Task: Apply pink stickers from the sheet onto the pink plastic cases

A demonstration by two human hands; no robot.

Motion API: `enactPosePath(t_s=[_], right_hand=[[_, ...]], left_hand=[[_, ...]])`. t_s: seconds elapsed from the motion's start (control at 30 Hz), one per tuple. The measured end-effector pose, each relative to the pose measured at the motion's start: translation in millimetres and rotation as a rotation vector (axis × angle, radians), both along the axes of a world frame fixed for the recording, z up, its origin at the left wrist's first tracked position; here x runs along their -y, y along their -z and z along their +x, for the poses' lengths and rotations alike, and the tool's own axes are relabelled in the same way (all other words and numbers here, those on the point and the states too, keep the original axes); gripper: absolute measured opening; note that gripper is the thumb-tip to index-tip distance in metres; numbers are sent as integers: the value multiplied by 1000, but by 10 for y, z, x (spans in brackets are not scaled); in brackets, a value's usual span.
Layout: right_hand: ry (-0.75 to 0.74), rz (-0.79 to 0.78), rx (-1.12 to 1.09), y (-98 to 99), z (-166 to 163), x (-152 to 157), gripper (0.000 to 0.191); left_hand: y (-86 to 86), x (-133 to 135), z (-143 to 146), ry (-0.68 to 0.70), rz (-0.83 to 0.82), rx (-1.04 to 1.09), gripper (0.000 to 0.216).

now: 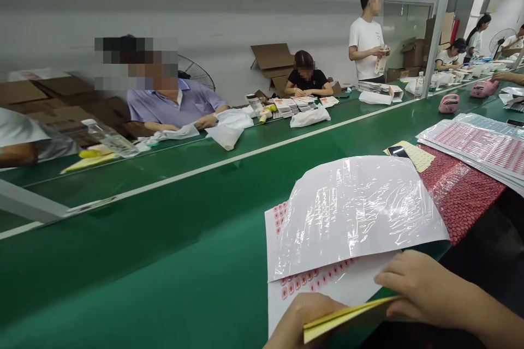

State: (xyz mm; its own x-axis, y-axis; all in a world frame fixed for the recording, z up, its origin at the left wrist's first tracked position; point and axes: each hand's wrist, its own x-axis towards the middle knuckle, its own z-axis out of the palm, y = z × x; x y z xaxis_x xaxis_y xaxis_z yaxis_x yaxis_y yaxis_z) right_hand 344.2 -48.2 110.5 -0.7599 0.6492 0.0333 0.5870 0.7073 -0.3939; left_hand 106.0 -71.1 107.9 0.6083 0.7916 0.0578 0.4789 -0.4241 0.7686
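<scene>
A thin yellow-edged stack of sheets (347,319) is held low at the front edge of the green table. My left hand (305,313) is closed on its left part, with most fingers hidden behind the sheets. At the right end, my right hand (429,292) has its fingers above and its thumb below the sheets' edge, closed round it. Just beyond lies a white sheet printed with small red stickers (286,288). A glossy, film-covered white sheet (356,212) lies over most of it, its edge lifted and curved.
Red bubble wrap (454,185) lies to the right under a pile of sticker sheets (483,144). A phone (398,151) rests on a yellow sticker sheet (421,158). Pink cases (449,103) stand farther back. Across the green table (164,262), several people sit or stand among papers and bags.
</scene>
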Motion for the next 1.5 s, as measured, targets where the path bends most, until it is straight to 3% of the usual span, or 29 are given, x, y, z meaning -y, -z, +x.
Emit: enactPosePath(t_s=[0.07,0.13,0.23,0.3,0.33,0.43,0.5,0.57,0.67,0.77,0.83,0.93,1.03,1.17,1.27,1.33,1.43,1.5], right_hand=[[16,9,87,99,-86,1,16],[104,-12,50,207,-90,-37,21],[314,-148,-225,300,41,-170,29],[491,-306,-492,312,163,-297,33],[578,-410,-638,310,214,-364,34],[743,-745,-1038,313,274,-552,40],[772,-867,-1186,343,228,-645,43],[777,-891,-1231,394,146,-705,43],[774,-873,-1209,487,47,-751,44],[779,-878,-1185,563,17,-763,45],[787,-888,-1170,588,15,-755,44],[799,-904,-1145,582,8,-732,43],[825,-941,-1144,552,17,-724,43],[854,-977,-1131,466,78,-740,42],[822,-965,-1120,274,46,-736,42],[745,-924,-1112,100,-100,-719,42],[574,-846,-1079,-56,-529,-681,41],[479,-804,-1027,4,-876,-638,41]], left_hand=[[-24,-30,48,-23,-67,-2,29],[19,-99,-67,-170,-136,44,29],[172,-235,-455,-489,-136,108,50],[320,-317,-713,-706,-34,-3,53],[405,-354,-809,-724,43,-82,59],[665,-467,-942,-514,339,-215,68],[792,-561,-952,-470,384,-227,63],[845,-660,-958,-519,296,-170,63],[788,-779,-1007,-681,99,47,75],[625,-852,-1084,-824,-92,377,89],[482,-899,-1121,-885,-276,529,84],[261,-992,-1117,-987,-529,577,65],[90,-1109,-1049,-991,-663,584,56],[-32,-1209,-954,-844,-746,674,58],[-24,-1090,-905,-807,-691,691,63],[63,-873,-852,-829,-575,678,57],[322,-408,-698,-894,-421,665,48],[529,-96,-551,-973,-361,696,51]])
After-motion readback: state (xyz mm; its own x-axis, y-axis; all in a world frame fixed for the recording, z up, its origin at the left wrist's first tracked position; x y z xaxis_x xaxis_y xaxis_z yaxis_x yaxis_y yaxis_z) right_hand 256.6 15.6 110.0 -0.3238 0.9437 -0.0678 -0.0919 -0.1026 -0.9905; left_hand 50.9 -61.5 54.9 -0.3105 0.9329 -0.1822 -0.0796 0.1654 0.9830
